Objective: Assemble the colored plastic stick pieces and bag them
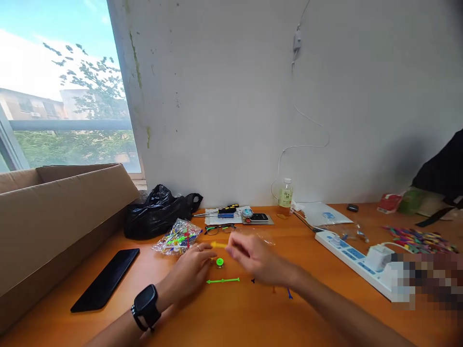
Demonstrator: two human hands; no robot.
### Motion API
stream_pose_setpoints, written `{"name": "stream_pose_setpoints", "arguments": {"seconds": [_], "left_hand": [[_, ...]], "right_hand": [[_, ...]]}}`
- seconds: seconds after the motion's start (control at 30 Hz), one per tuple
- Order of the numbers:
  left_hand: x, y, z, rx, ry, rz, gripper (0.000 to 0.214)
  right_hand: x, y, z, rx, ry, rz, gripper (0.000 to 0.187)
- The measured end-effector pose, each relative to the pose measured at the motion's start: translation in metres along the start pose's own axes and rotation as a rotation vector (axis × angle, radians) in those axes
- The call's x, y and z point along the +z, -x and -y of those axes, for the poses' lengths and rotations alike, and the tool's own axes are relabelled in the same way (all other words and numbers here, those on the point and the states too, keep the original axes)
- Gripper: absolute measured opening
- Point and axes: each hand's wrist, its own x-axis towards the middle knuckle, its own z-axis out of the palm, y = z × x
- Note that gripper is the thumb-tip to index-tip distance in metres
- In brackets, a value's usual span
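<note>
My right hand (258,258) pinches a yellow arrow-shaped plastic piece (218,245) between thumb and fingers, its pointed end towards the left. My left hand (193,265), with a ring and a black watch at the wrist, rests low over the table. Its fingers reach out close to the arrow's point; whether they touch it I cannot tell. Between the hands sits a small bright green round piece (220,262). In front of it lies a thin green arrow (223,280). Ends of a black piece (253,280), an orange piece (274,289) and a blue piece (290,293) show beside my right forearm.
Left are a cardboard box (65,217), a black tablet-like slab (106,279) and a bag of coloured parts (179,237). Behind lie glasses (220,229), screwdrivers (226,212) and a bottle (285,197). A power strip (352,262) and colourful sticks (419,238) are right.
</note>
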Motion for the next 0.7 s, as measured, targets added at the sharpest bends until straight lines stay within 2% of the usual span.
{"name": "stream_pose_setpoints", "arguments": {"seconds": [0.07,0.1,0.17,0.27,0.37,0.43,0.57,0.7], "left_hand": [[0.005,0.004,0.004,0.009,0.004,0.038,0.026],[0.006,0.005,0.006,0.007,0.006,0.039,0.026],[0.005,0.006,0.01,-0.006,0.013,0.024,0.025],[0.0,0.005,0.01,-0.03,0.042,0.005,0.025],[-0.006,0.007,-0.003,-0.083,0.101,-0.078,0.024],[-0.004,0.013,-0.02,-0.115,0.172,-0.103,0.022],[0.014,0.036,-0.056,-0.164,0.351,0.048,0.023],[0.028,0.053,-0.072,-0.075,0.436,0.122,0.019]], "right_hand": [[0.027,0.021,-0.002,0.025,0.069,0.04,0.025],[0.04,0.032,-0.004,-0.008,0.131,0.07,0.02],[0.061,0.051,-0.011,-0.142,0.238,0.136,0.014],[0.082,0.07,-0.028,-0.275,0.301,0.197,0.015],[0.088,0.081,-0.043,-0.412,0.384,0.126,0.029],[0.085,0.086,-0.047,-0.44,0.41,0.052,0.036],[0.075,0.095,-0.045,-0.358,0.399,-0.041,0.039],[0.08,0.096,-0.046,-0.395,0.396,0.035,0.034]]}}
